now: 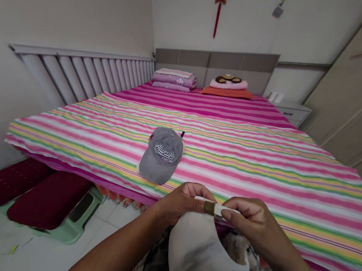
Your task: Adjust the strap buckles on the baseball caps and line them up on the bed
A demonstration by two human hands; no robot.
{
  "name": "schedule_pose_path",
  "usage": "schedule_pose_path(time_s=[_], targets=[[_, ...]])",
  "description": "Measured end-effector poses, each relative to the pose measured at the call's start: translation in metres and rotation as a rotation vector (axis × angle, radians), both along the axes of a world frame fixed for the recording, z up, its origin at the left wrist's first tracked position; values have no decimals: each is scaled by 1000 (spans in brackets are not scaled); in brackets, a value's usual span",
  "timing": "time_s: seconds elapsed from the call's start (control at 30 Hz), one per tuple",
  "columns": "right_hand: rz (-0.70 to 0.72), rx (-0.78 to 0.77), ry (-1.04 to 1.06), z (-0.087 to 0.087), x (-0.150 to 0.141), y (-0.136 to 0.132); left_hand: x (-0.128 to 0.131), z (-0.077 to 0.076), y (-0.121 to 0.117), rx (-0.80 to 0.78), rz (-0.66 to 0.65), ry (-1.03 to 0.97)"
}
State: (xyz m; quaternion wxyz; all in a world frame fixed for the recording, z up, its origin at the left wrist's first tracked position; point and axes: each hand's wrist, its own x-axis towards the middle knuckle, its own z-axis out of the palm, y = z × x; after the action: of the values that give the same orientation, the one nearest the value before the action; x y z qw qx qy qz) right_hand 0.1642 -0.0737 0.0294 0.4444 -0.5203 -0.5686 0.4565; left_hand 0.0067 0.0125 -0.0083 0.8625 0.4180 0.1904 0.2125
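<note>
A white baseball cap (199, 251) is held low in front of me, with its rear opening turned to the right. My left hand (181, 204) pinches the cap's back strap beside a brass-coloured buckle (209, 208). On the other side of the buckle, my right hand (249, 216) grips the strap between thumb and fingers. Both hands are closed, close together above the bed's near edge. Just beyond them a grey baseball cap (161, 154) with white lettering lies on the striped sheet (239, 158), its brim towards me.
Folded purple bedding (174, 80) and a pink folded pile (227, 83) lie near the headboard (220, 60). A radiator (88, 67) lines the left wall. Green stools (69, 231) with dark red tops stand left of the bed. At right are a nightstand (292, 113) and a wardrobe (361, 102).
</note>
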Motion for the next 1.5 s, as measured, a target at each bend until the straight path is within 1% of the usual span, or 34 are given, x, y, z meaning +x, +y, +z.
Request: schedule_pose_path(time_s=[0.23,0.37,0.47,0.6,0.7,0.8,0.9,0.97,1.1,1.2,1.33,1.5], targets=[[-12,5,-23,-3,0,1,0,0,0,3,14,3],[2,22,-55,-2,0,1,1,3,-1,9,35,-53],[-14,28,-102,-3,1,2,3,5,-2,41,71,-81],[-79,-12,-118,-5,3,3,6,2,-2,111,156,-25],[-139,-45,-115,-8,3,5,7,-2,-1,128,203,11],[-180,-79,-103,-10,4,6,5,-3,-2,115,190,19],[-212,-103,-52,-14,5,6,3,1,-4,108,164,30],[-208,-124,1,-18,5,6,4,3,-5,125,191,42],[-169,-150,120,-25,4,7,8,-1,-6,201,267,49],[-157,-139,139,-25,2,6,9,-5,-6,305,292,68],[-188,-105,132,-23,0,5,7,-5,-4,504,329,129],[-219,-91,230,-24,0,5,5,-3,-2,591,357,124]])
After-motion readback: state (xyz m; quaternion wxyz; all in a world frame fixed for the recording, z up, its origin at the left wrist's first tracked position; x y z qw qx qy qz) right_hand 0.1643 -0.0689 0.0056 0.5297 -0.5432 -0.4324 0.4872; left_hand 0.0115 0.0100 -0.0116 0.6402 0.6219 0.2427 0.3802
